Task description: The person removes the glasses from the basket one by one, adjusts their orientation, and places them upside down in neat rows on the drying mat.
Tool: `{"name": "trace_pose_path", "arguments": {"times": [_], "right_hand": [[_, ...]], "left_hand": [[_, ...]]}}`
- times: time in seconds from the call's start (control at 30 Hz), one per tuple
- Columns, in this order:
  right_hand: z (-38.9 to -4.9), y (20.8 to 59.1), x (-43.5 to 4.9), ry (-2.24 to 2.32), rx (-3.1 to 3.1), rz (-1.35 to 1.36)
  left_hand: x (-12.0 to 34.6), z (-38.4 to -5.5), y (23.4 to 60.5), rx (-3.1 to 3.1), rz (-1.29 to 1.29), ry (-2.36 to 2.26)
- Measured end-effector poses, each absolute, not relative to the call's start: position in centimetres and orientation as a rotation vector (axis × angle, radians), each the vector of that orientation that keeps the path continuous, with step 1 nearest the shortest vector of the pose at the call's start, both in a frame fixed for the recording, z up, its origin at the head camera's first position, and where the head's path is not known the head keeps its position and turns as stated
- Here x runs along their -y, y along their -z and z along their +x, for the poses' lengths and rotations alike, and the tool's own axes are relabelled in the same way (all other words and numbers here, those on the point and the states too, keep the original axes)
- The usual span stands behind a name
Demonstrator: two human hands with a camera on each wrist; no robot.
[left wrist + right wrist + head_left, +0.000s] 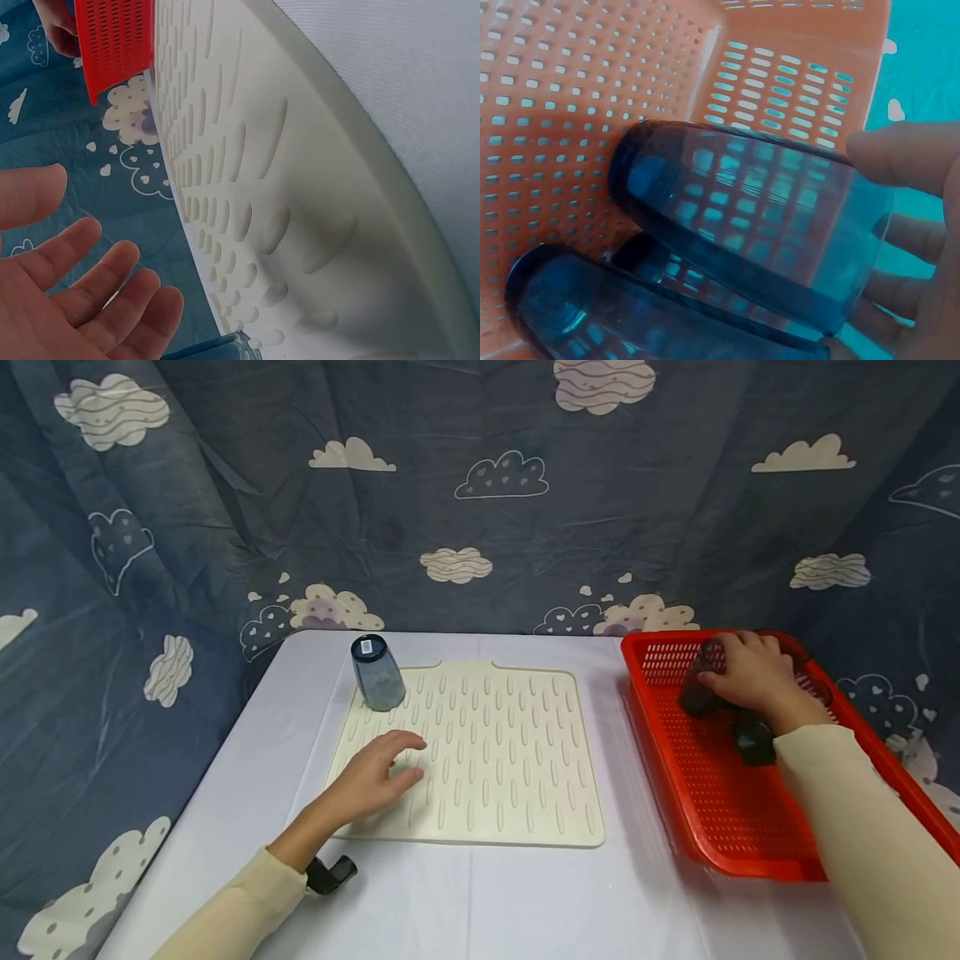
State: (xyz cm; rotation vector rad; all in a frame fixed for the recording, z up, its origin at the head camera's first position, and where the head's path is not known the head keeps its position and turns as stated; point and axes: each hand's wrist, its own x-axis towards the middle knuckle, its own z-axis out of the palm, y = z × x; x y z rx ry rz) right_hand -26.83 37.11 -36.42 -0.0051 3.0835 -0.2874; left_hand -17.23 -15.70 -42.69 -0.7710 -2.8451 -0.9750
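In the head view, my right hand (pixel 750 672) reaches into the red basket (pixel 662 758) and holds a dark, see-through drinking glass (pixel 697 691). The right wrist view shows the thumb and fingers pinching this glass (pixel 742 217) near its wide end. Beside it in the basket lie other glasses of the same tint, one of them a tilted glass (pixel 645 322) at the lower left. My left hand (pixel 375 777) hovers over the cream drying mat (pixel 487 760), fingers loosely spread and holding nothing. A bluish glass (pixel 380 681) stands upside down on the mat's far left corner.
A white-covered table (pixel 525 902) carries the mat and the basket. Behind it hangs a dark blue curtain (pixel 480 535) with a cloud print. The basket's raised slotted walls surround the glasses on the right side of the table.
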Motion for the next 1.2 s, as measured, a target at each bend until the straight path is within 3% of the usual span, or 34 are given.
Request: {"name": "trace_pose_path", "arguments": {"times": [1.2], "right_hand": [[-25.9, 36.3, -34.8, 0.334, -3.085, -0.018]], "left_hand": [[17.2, -17.3, 42.7, 2.821, -0.699, 1.044]]}}
